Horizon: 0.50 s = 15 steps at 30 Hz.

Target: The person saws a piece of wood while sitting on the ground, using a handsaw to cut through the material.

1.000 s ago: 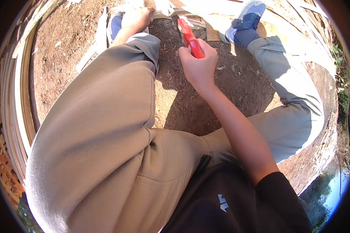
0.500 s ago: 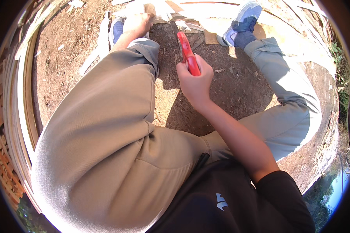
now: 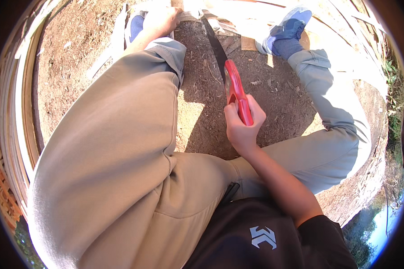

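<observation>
My right hand [image 3: 244, 130] is closed around the red handle of a handsaw [image 3: 234, 78], below the middle of the head view's top edge. Its dark blade slants up and left, and its tip end meets a pale piece of wood [image 3: 191, 14] at the top. Beside my left shoe, my left hand [image 3: 159, 20] grips that wood near the blade's far end. Bright sunlight and the picture's edge hide part of its fingers and of the wood.
My left shoe [image 3: 137, 28] and right shoe [image 3: 288, 28] stand on either side of the work. Long boards [image 3: 24, 112] are stacked at the far left, beside orange bricks [image 3: 4, 193]. More pale planks [image 3: 345, 40] lie at the upper right. Wood chips litter the dirt ground [image 3: 274, 85].
My right hand has drawn the handsaw back toward me and slightly right, so more of the blade shows. My left hand stays by the wood.
</observation>
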Motion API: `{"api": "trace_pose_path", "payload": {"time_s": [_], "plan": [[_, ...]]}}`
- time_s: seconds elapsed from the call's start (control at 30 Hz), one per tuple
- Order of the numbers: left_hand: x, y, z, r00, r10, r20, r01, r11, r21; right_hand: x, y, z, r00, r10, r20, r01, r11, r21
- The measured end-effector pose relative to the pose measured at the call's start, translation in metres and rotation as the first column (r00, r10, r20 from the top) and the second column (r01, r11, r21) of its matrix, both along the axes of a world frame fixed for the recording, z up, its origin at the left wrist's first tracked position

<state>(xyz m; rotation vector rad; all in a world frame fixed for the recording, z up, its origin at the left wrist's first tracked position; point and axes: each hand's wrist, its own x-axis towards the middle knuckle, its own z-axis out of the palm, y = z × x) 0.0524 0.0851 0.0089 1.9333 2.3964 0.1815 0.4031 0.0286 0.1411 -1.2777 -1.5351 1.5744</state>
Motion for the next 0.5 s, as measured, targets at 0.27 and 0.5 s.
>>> {"api": "trace_pose_path", "payload": {"time_s": [0.27,0.5], "plan": [[0.007,0.013,-0.001,1.0,-0.015,-0.026,0.012,0.995,-0.103,-0.024,-0.001,-0.018,0.998,0.002,0.059,-0.007,0.997,0.079],[0.004,0.019,-0.012,0.997,-0.071,-0.001,0.071,0.997,-0.021,-0.066,0.022,-0.032,0.998,-0.002,0.058,-0.001,0.999,0.052]]}}
